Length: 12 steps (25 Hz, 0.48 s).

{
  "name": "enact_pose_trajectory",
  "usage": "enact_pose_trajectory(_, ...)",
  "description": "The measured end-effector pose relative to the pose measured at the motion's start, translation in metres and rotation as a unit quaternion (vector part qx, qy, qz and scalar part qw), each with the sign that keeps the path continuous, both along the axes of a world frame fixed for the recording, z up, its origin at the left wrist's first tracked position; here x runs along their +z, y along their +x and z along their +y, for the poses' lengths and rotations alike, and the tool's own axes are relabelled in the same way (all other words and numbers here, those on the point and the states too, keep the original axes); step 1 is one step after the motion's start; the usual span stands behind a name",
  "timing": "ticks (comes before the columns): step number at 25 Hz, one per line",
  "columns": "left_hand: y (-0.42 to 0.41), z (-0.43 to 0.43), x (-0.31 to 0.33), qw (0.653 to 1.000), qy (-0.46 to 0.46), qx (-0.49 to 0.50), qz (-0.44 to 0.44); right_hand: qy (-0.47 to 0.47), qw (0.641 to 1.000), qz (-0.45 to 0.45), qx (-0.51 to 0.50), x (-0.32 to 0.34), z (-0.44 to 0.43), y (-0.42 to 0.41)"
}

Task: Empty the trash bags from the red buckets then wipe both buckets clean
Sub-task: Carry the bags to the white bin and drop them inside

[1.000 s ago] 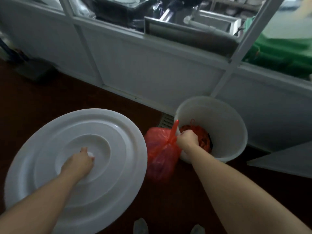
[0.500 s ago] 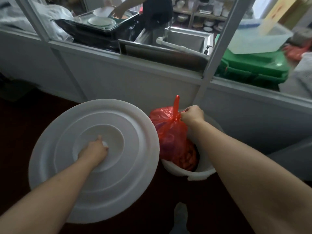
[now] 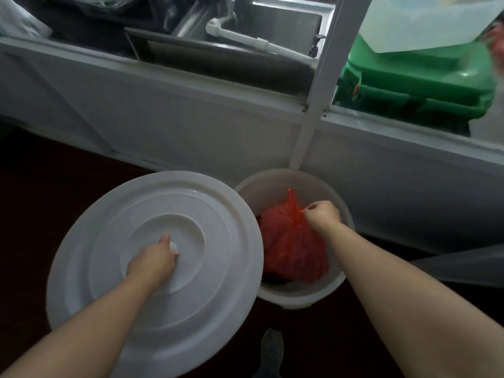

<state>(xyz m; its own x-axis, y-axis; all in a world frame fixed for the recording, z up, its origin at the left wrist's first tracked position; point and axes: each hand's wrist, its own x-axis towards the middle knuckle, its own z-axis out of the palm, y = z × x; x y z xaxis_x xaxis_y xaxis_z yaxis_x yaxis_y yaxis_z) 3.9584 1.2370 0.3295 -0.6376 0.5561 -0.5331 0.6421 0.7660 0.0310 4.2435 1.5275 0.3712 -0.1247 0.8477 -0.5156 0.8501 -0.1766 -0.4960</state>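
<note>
The red bag (image 3: 291, 249) is inside a white bucket (image 3: 300, 294). The bag is full and its top is tied into a thin tail that sticks up. The bag fills most of the bucket. Something dark shows under it, but I cannot tell what it is.

The right hand (image 3: 323, 214) is over the bucket. Its grip is pinched tight on the tied top of the bag.

Just left of the bucket is a big round white lid (image 3: 109, 268). Its edge covers a bit of the bucket's rim. The left hand (image 3: 152, 261) holds the lid by the small knob (image 3: 173, 247) in the middle, with its grip curled around it.

The bucket stands on a dark floor (image 3: 41, 200), right next to a low white wall (image 3: 191, 118) with a white post (image 3: 324, 77). Behind the wall are a metal sink (image 3: 272, 20) with a white pipe (image 3: 253, 40) and a green bin (image 3: 422, 77). A shoe (image 3: 271, 347) shows at the bottom.
</note>
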Motion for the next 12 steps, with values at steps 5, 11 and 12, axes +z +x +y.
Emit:
enact_pose_trajectory(5,0.009,0.028,-0.012,1.0,-0.017,-0.012,0.01,-0.045,0.999,0.0,0.014,-0.027,0.027,0.029)
enact_pose_trajectory(11,0.018,0.064,-0.027,0.999,-0.032,-0.014,-0.012,-0.064,0.998,-0.006,0.0,-0.049,0.03,0.044)
enact_pose_trajectory(12,0.019,0.072,-0.029,0.999,-0.032,-0.021,-0.017,-0.065,0.998,-0.007,-0.002,-0.05,0.03,0.046)
